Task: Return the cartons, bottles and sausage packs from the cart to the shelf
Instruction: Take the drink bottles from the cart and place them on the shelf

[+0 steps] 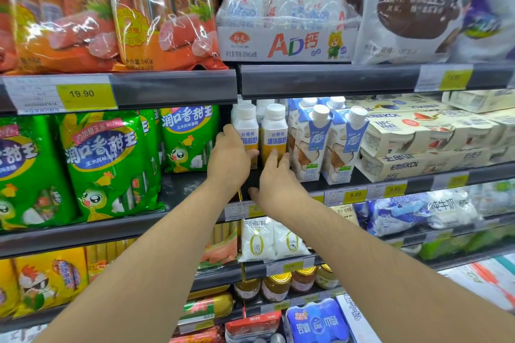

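Now at middle shelf edge (312,184). Left hand (230,160) wrapped round left white-capped plastic yoghurt bottle w/ yellow base (246,127), seating it in row. Right hand (274,175) loose, fingertips (272,154) steadying matching neighbour bottle (274,131), prob. to square fronts beside blue-and-white cartons (313,139). Cart not visible.

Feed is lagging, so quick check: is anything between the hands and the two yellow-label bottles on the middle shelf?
Nothing visible. The left hand is already wrapped around the left bottle, and the right hand has its fingers on the base of the right bottle. Both stand on the shelf, beside the blue cartons.
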`<state>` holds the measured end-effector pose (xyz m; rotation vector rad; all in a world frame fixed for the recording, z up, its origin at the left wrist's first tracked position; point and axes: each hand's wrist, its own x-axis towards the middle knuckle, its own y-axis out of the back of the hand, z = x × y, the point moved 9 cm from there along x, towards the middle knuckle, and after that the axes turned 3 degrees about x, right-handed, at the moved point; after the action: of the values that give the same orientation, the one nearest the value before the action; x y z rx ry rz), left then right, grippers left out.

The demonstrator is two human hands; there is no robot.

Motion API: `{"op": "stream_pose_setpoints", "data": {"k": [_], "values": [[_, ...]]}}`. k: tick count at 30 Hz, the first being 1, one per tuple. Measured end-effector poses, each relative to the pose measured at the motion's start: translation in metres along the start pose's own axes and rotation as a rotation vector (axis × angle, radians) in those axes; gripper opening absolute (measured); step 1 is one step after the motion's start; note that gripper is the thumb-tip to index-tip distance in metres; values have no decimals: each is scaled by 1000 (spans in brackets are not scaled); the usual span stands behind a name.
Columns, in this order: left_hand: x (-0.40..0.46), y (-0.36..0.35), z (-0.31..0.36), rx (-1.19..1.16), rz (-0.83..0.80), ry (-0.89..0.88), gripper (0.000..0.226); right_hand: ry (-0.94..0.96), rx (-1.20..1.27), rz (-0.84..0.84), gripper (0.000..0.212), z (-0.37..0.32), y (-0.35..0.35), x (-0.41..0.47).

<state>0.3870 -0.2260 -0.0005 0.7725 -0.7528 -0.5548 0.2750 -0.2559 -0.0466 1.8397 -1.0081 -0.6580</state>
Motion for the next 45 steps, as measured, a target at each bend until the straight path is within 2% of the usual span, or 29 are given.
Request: {"op": "stream_pose_setpoints", "data": {"k": [6, 11, 13, 15, 18, 22, 26, 30, 35, 38, 40, 43, 45], "values": [[-3, 3, 0, 30, -59, 4, 59, 22, 33, 5, 91, 2, 3, -4], [-11, 8, -8, 33, -104, -6, 66, 69, 52, 46, 53, 0, 15, -10], [-15, 13, -10, 18, -124, -31, 61, 108, 31, 70, 44, -2, 23, -15], [-21, 16, -10, 64, -180, -69, 52, 169, 11, 90, 39, -3, 30, -25], [-40, 15, 5, 223, -351, -147, 43, 232, 0, 108, 36, 5, 44, -44], [-81, 11, 63, 311, -484, -384, 38, 207, -63, 137, 31, 42, 63, -70], [-129, -21, 137, 364, -583, -587, 42, 92, -166, 152, 32, 122, 85, -103], [-189, -74, 222, 412, -664, -753, 54, -80, -266, 177, 40, 235, 120, -166], [-283, -138, 347, 417, -717, -943, 58, -369, -268, 163, 53, 390, 167, -288], [-347, -173, 414, 409, -734, -1034, 68, -511, -269, 196, 39, 469, 191, -366], [-395, -192, 454, 391, -778, -1112, 69, -608, -284, 235, 33, 511, 204, -417], [-457, -212, 507, 374, -820, -1227, 66, -736, -300, 254, 50, 565, 215, -480], [-489, -224, 538, 351, -835, -1284, 62, -811, -270, 265, 49, 595, 221, -512]]}}
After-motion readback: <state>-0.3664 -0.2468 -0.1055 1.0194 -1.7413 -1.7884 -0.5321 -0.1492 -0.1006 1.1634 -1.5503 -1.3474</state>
